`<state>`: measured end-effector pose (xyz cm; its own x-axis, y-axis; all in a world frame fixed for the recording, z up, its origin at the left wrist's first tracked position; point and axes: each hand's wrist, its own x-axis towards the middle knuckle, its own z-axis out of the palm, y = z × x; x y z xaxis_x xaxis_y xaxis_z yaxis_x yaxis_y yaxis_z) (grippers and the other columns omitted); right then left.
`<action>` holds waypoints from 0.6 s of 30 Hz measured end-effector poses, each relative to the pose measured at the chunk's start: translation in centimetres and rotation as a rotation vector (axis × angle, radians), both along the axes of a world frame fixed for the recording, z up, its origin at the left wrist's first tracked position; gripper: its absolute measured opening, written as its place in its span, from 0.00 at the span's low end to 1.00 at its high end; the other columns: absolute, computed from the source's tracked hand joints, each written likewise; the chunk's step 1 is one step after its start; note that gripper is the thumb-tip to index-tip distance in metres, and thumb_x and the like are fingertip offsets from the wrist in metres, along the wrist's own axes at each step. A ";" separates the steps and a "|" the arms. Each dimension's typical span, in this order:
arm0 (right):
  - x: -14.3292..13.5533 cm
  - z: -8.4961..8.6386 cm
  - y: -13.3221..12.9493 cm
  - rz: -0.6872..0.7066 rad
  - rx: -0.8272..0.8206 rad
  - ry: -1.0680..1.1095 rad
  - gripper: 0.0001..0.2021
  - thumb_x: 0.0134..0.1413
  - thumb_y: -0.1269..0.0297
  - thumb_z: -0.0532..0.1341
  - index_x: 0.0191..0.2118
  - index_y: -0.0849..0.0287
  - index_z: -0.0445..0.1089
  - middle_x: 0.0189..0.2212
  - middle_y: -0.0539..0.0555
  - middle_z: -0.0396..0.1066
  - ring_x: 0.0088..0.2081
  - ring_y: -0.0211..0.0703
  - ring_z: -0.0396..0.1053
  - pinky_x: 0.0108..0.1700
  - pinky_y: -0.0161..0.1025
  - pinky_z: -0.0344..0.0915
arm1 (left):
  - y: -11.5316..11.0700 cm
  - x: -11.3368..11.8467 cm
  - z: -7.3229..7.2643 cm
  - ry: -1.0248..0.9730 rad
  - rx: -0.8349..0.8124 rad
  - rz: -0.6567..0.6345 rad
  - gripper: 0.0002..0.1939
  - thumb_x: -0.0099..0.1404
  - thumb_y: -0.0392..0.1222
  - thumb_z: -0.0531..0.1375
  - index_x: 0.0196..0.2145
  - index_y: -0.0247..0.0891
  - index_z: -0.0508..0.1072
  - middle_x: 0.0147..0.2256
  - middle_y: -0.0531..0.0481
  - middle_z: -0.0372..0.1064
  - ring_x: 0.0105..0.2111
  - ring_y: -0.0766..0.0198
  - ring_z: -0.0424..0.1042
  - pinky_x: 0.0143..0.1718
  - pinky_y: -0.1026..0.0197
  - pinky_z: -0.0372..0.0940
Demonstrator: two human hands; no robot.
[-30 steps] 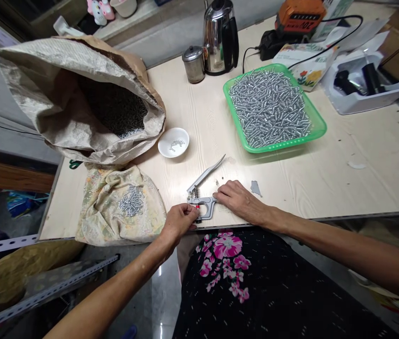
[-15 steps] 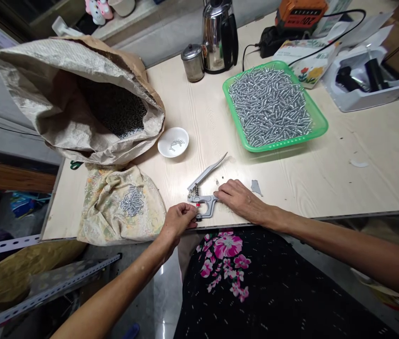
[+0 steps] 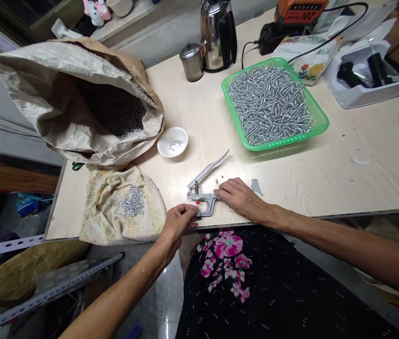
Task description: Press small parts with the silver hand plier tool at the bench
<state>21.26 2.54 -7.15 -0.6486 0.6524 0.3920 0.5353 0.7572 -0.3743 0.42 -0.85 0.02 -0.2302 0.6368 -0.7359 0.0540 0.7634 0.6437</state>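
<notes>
Grey snap fastener pliers [image 3: 210, 205] lie on the table near its front edge, the upper handle raised at a slant and a spring and a red piece showing by the jaw. My right hand [image 3: 239, 197] grips the lower handle, thumb and fingers closed round its end. At the jaw's left side is my left hand [image 3: 180, 220], fingertips pinched together; whatever sits between them is too small to make out. Left of that hand, a pile of small silver metal pieces [image 3: 133, 201] rests on a patterned cloth [image 3: 114, 226].
A white bowl [image 3: 163, 149] holds a few silver pieces. Behind it a large sack [image 3: 26, 70] gapes open. A green basket [image 3: 324, 123] is heaped with silver pieces; a kettle [image 3: 216, 35] and metal canister [image 3: 191, 63] stand farther back. A white tray [image 3: 358, 100] sits right.
Both hands and the pliers stay nearly where they were. The whole view has shifted very slightly; no object has clearly been moved.
</notes>
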 end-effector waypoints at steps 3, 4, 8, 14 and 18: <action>0.0 0.0 0.0 0.002 0.005 0.011 0.11 0.68 0.71 0.49 0.43 0.62 0.68 0.36 0.56 0.66 0.39 0.45 0.60 0.43 0.42 0.56 | 0.0 0.0 0.0 0.005 -0.007 -0.013 0.18 0.40 0.48 0.71 0.24 0.33 0.73 0.23 0.54 0.66 0.24 0.71 0.65 0.27 0.67 0.67; 0.0 0.1 0.0 0.003 0.008 0.013 0.11 0.68 0.71 0.49 0.43 0.62 0.68 0.36 0.56 0.66 0.39 0.45 0.60 0.42 0.42 0.56 | -0.1 -0.1 0.0 0.011 -0.004 -0.021 0.18 0.40 0.48 0.70 0.25 0.33 0.73 0.23 0.54 0.66 0.25 0.71 0.65 0.27 0.67 0.66; 0.0 0.1 0.0 0.005 0.033 0.002 0.11 0.68 0.71 0.49 0.43 0.62 0.68 0.36 0.56 0.67 0.39 0.45 0.59 0.42 0.42 0.56 | -0.1 -0.2 -0.1 0.032 0.011 -0.071 0.17 0.40 0.48 0.69 0.24 0.34 0.73 0.24 0.54 0.66 0.26 0.70 0.64 0.28 0.66 0.66; 0.0 0.2 -0.1 0.013 0.050 -0.013 0.12 0.69 0.70 0.48 0.44 0.61 0.68 0.38 0.56 0.67 0.40 0.45 0.59 0.43 0.42 0.55 | 0.1 -0.3 -0.3 0.033 0.004 -0.123 0.16 0.40 0.46 0.69 0.23 0.34 0.72 0.25 0.54 0.67 0.27 0.69 0.65 0.30 0.66 0.66; 0.0 0.3 0.0 0.014 0.058 -0.039 0.11 0.68 0.71 0.48 0.43 0.61 0.69 0.37 0.56 0.67 0.40 0.45 0.59 0.43 0.43 0.54 | -0.1 -0.3 -0.6 0.064 0.024 -0.159 0.15 0.42 0.47 0.67 0.23 0.34 0.71 0.24 0.54 0.66 0.27 0.68 0.65 0.31 0.64 0.66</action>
